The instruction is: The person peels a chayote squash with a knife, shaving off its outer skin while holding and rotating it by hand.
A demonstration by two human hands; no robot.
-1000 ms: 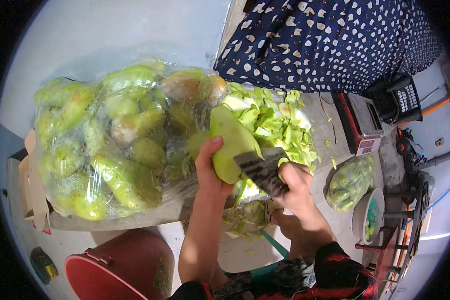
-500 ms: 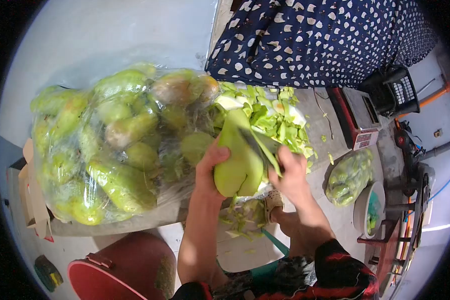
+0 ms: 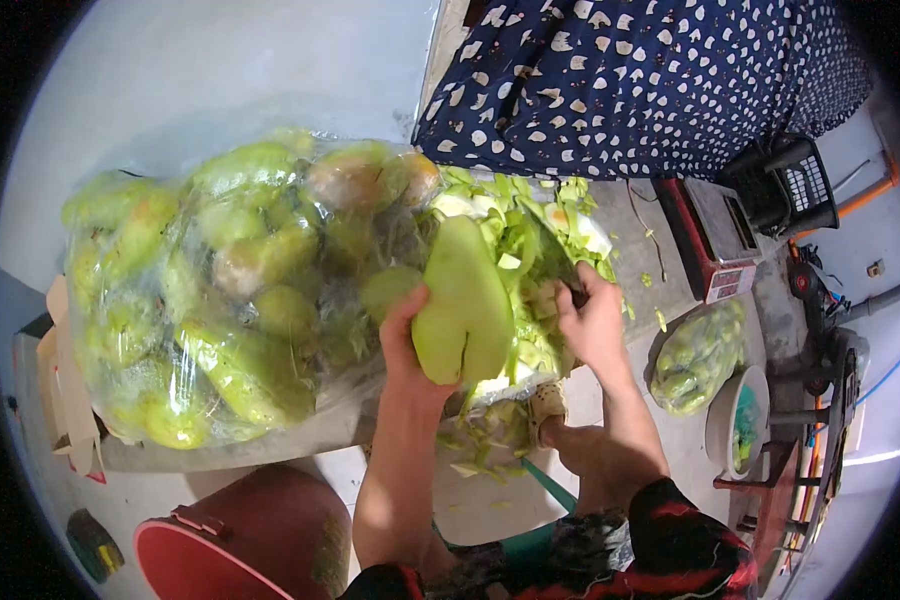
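My left hand (image 3: 410, 345) is wrapped round the lower left side of a pale green peeled fruit (image 3: 463, 305), whose narrow end points up and which has a dark slit low on its face. To its right, my right hand (image 3: 592, 315) grips a dark-bladed knife (image 3: 552, 250); the blade stands apart from the fruit and part of the handle is hidden by the fingers. Behind the knife lies a heap of green peelings (image 3: 580, 235). Left of the fruit, a clear plastic bag (image 3: 240, 290) holds several green fruits.
A red scale (image 3: 715, 240) and black basket (image 3: 800, 185) stand at the right. Below them are a bagged green bundle (image 3: 700, 355) and white tub (image 3: 730, 420). A red bucket (image 3: 245, 530) stands lower left. Blue patterned cloth (image 3: 630, 90) hangs at the top.
The knife has come off the fruit and moved up and right over the peelings with my right hand. The fruit has turned in my left hand, so its slit faces the camera.
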